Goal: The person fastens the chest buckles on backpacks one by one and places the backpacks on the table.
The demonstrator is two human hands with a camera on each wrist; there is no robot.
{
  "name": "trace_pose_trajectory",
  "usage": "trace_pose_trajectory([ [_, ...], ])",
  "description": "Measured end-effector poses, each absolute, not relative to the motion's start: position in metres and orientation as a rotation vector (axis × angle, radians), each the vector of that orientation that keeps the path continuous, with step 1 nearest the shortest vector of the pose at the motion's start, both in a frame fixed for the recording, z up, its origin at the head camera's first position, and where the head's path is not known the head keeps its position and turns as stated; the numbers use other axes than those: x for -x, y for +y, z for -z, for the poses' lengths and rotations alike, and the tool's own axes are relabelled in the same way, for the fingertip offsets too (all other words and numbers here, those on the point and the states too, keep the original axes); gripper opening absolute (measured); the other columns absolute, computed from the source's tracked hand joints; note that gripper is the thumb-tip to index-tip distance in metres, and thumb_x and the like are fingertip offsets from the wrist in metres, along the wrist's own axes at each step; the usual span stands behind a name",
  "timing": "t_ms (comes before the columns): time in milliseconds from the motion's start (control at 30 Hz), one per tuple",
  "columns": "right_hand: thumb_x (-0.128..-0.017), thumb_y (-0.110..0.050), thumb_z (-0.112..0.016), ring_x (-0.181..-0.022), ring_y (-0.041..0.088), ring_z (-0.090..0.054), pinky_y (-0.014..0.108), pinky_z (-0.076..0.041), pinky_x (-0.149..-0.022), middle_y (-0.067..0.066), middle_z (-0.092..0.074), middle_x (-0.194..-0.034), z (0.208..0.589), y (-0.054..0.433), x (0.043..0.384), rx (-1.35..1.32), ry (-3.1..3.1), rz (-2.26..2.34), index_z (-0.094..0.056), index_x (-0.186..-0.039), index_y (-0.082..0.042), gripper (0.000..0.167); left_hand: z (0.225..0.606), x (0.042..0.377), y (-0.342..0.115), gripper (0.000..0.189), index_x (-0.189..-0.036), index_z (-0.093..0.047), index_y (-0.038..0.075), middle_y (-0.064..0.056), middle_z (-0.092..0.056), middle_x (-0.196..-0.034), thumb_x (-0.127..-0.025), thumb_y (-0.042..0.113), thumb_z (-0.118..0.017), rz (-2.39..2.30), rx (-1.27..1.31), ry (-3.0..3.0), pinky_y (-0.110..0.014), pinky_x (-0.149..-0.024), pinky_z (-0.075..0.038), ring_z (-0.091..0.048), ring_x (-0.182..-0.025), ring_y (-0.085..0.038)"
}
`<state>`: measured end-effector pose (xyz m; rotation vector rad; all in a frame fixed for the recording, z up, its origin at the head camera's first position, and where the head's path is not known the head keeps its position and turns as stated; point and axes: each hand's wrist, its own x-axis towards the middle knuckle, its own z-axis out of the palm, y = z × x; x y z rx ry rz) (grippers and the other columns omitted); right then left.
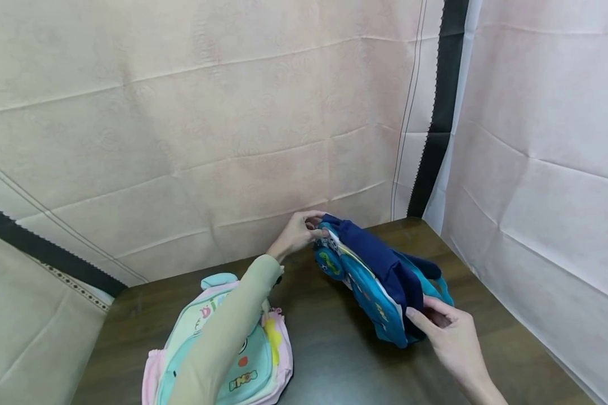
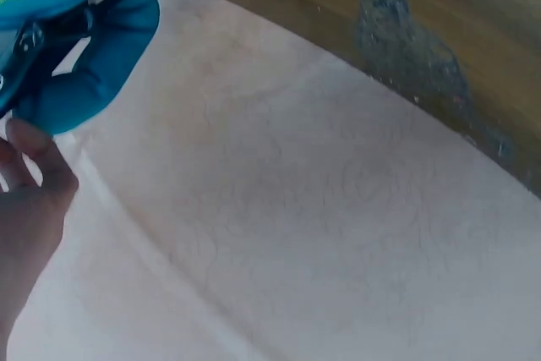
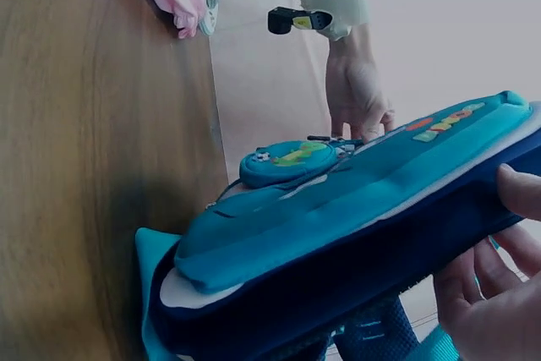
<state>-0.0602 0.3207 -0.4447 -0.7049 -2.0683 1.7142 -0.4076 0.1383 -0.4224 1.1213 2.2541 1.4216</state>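
A blue child's backpack (image 1: 377,261) with a teal front and navy sides is held between both hands, tilted on its side over the table. My left hand (image 1: 299,232) pinches it at the upper left end, beside a round teal pouch (image 1: 329,262) with a green figure. At the other end my right hand (image 1: 451,337) grips the navy side, thumb on the near face and fingers behind. In the right wrist view, the backpack's front carries colourful lettering (image 3: 450,123), and teal straps hang on its back side.
A mint-green and pink child's backpack (image 1: 253,360) lies on the brown wooden table (image 1: 314,360) at the left, under my left forearm. Pale, creased sheeting (image 1: 263,112) with dark strips hangs as walls behind the table and along the right side.
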Motion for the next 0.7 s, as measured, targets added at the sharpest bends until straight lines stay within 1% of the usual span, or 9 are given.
trace_pose_trajectory([
  [133, -0.099, -0.026, -0.083, -0.107, -0.014, -0.067, 0.008, -0.056, -0.087, 0.014, -0.072, -0.141, 0.446, 0.322, 0.059, 0.711, -2.134, -1.718, -0.065, -0.145, 0.005, 0.058, 0.419, 0.413, 0.133, 0.055, -0.152, -0.064, 0.013, -0.014, -0.070, -0.138, -0.100, 0.015, -0.081, -1.339, -1.120, 2.231, -0.040, -0.097, -0.061, -0.069, -0.117, -0.029],
  [200, -0.100, -0.027, -0.082, -0.107, -0.016, -0.065, 0.007, -0.055, -0.087, 0.019, -0.068, -0.147, 0.447, 0.322, 0.060, 0.728, -2.153, -1.721, -0.063, -0.147, 0.005, 0.060, 0.417, 0.415, 0.131, 0.056, -0.154, -0.062, 0.013, -0.015, -0.068, -0.145, -0.101, 0.014, -0.080, -1.308, -1.131, 2.209, -0.046, -0.104, -0.060, -0.069, -0.123, -0.031],
  [267, -0.100, -0.028, -0.082, -0.107, -0.017, -0.064, 0.006, -0.054, -0.087, 0.022, -0.066, -0.150, 0.446, 0.321, 0.060, 0.738, -2.164, -1.722, -0.063, -0.148, 0.004, 0.061, 0.416, 0.417, 0.128, 0.057, -0.155, -0.061, 0.014, -0.016, -0.066, -0.149, -0.101, 0.013, -0.079, -1.292, -1.146, 2.179, -0.049, -0.108, -0.059, -0.067, -0.128, -0.033],
  [333, -0.100, -0.028, -0.082, -0.107, -0.019, -0.062, 0.005, -0.053, -0.087, 0.024, -0.063, -0.153, 0.446, 0.321, 0.060, 0.744, -2.172, -1.725, -0.061, -0.149, 0.005, 0.063, 0.416, 0.419, 0.126, 0.057, -0.155, -0.061, 0.014, -0.015, -0.065, -0.151, -0.100, 0.011, -0.078, -1.291, -1.163, 2.130, -0.049, -0.111, -0.058, -0.067, -0.131, -0.032],
  [433, -0.100, -0.027, -0.082, -0.108, -0.020, -0.060, 0.004, -0.052, -0.088, 0.026, -0.061, -0.155, 0.446, 0.320, 0.060, 0.731, -2.178, -1.720, -0.061, -0.149, 0.006, 0.063, 0.417, 0.421, 0.122, 0.055, -0.154, -0.062, 0.011, -0.014, -0.067, -0.149, -0.100, 0.004, -0.074, -1.323, -1.178, 2.029, -0.042, -0.109, -0.058, -0.067, -0.130, -0.026],
  [500, -0.100, -0.026, -0.083, -0.108, -0.019, -0.062, 0.005, -0.053, -0.088, 0.026, -0.062, -0.153, 0.447, 0.319, 0.060, 0.712, -2.173, -1.721, -0.062, -0.148, 0.007, 0.063, 0.419, 0.422, 0.120, 0.052, -0.153, -0.061, 0.007, -0.012, -0.069, -0.145, -0.102, 0.000, -0.066, -1.365, -1.163, 1.943, -0.035, -0.107, -0.058, -0.068, -0.126, -0.020],
  [567, -0.099, -0.025, -0.084, -0.108, -0.017, -0.065, 0.007, -0.055, -0.088, 0.023, -0.067, -0.148, 0.447, 0.318, 0.061, 0.691, -2.156, -1.724, -0.064, -0.146, 0.006, 0.060, 0.420, 0.423, 0.117, 0.050, -0.151, -0.061, 0.001, -0.009, -0.071, -0.138, -0.102, -0.002, -0.054, -1.416, -1.131, 1.864, -0.031, -0.106, -0.058, -0.068, -0.119, -0.014],
  [633, -0.098, -0.023, -0.085, -0.106, -0.013, -0.069, 0.009, -0.057, -0.088, 0.013, -0.075, -0.137, 0.447, 0.316, 0.061, 0.661, -2.125, -1.735, -0.067, -0.143, 0.005, 0.056, 0.421, 0.424, 0.116, 0.049, -0.149, -0.061, -0.004, -0.008, -0.073, -0.134, -0.102, -0.001, -0.047, -1.459, -1.097, 1.795, -0.031, -0.107, -0.057, -0.069, -0.115, -0.011],
  [700, -0.097, -0.019, -0.085, -0.105, -0.009, -0.072, 0.012, -0.059, -0.087, 0.000, -0.080, -0.125, 0.448, 0.315, 0.062, 0.627, -2.090, -1.742, -0.071, -0.138, 0.005, 0.050, 0.423, 0.424, 0.115, 0.046, -0.147, -0.062, -0.006, -0.006, -0.075, -0.132, -0.105, 0.004, -0.047, -1.473, -1.075, 1.770, -0.034, -0.110, -0.056, -0.070, -0.114, -0.010],
])
